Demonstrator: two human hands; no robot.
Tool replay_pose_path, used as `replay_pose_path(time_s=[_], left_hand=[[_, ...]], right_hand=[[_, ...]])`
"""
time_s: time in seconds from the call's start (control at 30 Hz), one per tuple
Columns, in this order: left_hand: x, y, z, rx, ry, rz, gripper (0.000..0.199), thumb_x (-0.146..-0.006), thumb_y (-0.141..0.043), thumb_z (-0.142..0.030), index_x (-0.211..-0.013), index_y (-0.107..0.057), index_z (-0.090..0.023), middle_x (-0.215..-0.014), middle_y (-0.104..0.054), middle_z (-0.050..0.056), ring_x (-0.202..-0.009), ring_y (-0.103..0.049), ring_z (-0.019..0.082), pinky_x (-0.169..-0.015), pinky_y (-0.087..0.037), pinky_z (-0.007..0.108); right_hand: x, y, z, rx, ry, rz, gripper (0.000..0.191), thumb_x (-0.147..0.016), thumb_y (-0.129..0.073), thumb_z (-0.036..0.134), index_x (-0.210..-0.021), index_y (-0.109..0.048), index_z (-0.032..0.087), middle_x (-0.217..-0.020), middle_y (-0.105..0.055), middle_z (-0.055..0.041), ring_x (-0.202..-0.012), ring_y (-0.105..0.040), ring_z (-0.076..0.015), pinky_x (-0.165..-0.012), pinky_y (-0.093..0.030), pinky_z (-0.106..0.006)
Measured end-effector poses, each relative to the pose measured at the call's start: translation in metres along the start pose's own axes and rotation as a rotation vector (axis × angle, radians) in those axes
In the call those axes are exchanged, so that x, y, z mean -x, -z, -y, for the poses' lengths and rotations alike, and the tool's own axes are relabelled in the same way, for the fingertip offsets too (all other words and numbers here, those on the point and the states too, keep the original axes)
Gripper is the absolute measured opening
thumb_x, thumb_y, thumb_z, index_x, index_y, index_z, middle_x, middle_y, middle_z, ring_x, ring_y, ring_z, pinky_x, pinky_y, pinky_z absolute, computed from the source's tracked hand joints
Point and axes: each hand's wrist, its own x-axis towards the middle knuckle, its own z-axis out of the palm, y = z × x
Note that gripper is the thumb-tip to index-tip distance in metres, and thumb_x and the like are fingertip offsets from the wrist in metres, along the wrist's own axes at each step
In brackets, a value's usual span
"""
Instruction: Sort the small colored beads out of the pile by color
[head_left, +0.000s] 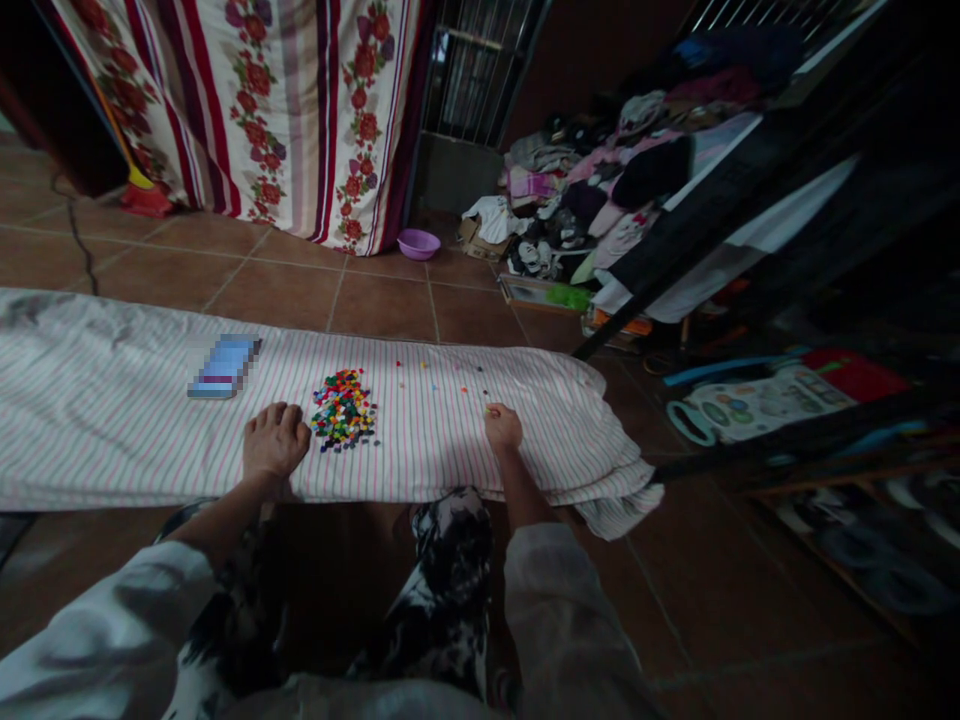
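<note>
A pile of small multicoloured pieces [343,410] lies on the striped cloth [427,450]. Just left of the pile, my left hand [276,438] rests on the cloth, fingers slightly spread, with nothing visible in it. To the right, my right hand [503,427] is closed in a pinch at the cloth; a tiny yellowish spot shows at its fingertips, too small to name. Between the pile and my right hand, several single pieces lie apart, among them a red one [398,364] and an orange one [464,390].
A phone [223,366], partly pixelated, lies on the cloth behind my left hand. Beyond are a floral curtain [300,120], a purple basin [418,244] on the tiled floor and a heap of clothes [592,180]. A rack with a colourful item [772,395] stands at the right.
</note>
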Motion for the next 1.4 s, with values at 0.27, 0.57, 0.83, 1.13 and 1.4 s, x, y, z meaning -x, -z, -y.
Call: replay_pose_path(time_s=[0.27,0.57,0.83,1.13,1.4], left_hand=[[0.0,0.005,-0.002,0.008,0.003,0.017,0.03,-0.089,-0.037,-0.033,-0.106,-0.059,-0.021,-0.118,-0.058,0.012,-0.107,-0.052,0.029,-0.086,-0.036,0.042],[0.0,0.005,-0.002,0.02,0.005,0.016,0.031,-0.089,-0.036,-0.034,-0.106,-0.059,-0.02,-0.118,-0.058,0.012,-0.108,-0.051,0.029,-0.087,-0.035,0.042],[0.0,0.004,-0.001,0.025,0.0,0.016,0.031,-0.089,-0.037,-0.034,-0.105,-0.059,-0.02,-0.118,-0.059,0.012,-0.108,-0.051,0.029,-0.086,-0.035,0.041],[0.001,0.002,0.0,0.035,0.0,-0.003,0.029,-0.089,-0.037,-0.033,-0.103,-0.059,-0.021,-0.115,-0.059,0.011,-0.106,-0.051,0.029,-0.085,-0.035,0.041],[0.001,0.002,0.0,0.048,0.003,0.001,0.03,-0.089,-0.036,-0.033,-0.103,-0.059,-0.02,-0.114,-0.058,0.012,-0.104,-0.051,0.029,-0.085,-0.034,0.041]], right_hand=[[0.001,0.0,-0.007,-0.012,0.024,-0.001,0.03,-0.08,-0.05,0.021,-0.094,-0.076,0.02,-0.081,-0.066,-0.0071,-0.075,-0.057,-0.0176,-0.07,-0.042,-0.026],[0.006,-0.002,-0.011,-0.039,0.06,-0.071,0.036,-0.077,-0.044,0.017,-0.1,-0.071,0.016,-0.08,-0.065,-0.0065,-0.076,-0.056,-0.0181,-0.072,-0.041,-0.026],[0.012,0.002,-0.015,-0.082,0.152,-0.052,0.033,-0.076,-0.041,0.017,-0.091,-0.07,0.015,-0.081,-0.064,-0.0074,-0.079,-0.055,-0.0192,-0.076,-0.043,-0.028],[0.016,0.006,-0.02,-0.317,0.083,-0.044,0.034,-0.073,-0.041,0.022,-0.092,-0.069,0.016,-0.092,-0.07,-0.0076,-0.084,-0.061,-0.0186,-0.083,-0.047,-0.03],[0.031,0.009,0.001,-0.315,0.063,-0.089,0.039,-0.075,-0.041,0.026,-0.098,-0.069,0.013,-0.093,-0.068,-0.011,-0.083,-0.06,-0.0197,-0.081,-0.047,-0.031]])
